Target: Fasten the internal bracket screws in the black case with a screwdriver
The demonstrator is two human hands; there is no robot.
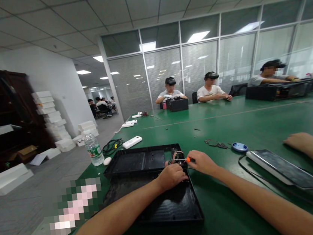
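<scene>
A black plastic case point(139, 161) lies open in two flat halves on the green table point(259, 124) in front of me. My left hand point(171, 176) is closed, its fingers resting on the nearer half point(169, 206) beside a bundle of wires point(175, 156). Just to its right, my right hand point(202, 162) is closed round a small screwdriver with an orange handle point(188, 159), whose tip points left into the wires.
A water bottle point(93, 148), a white oval piece point(107, 160) and a black cable point(111, 146) lie left of the case. A phone on a white block point(283, 167), a blue disc point(239, 147) and another person's hand point(300, 141) are to the right. Three people sit across the table.
</scene>
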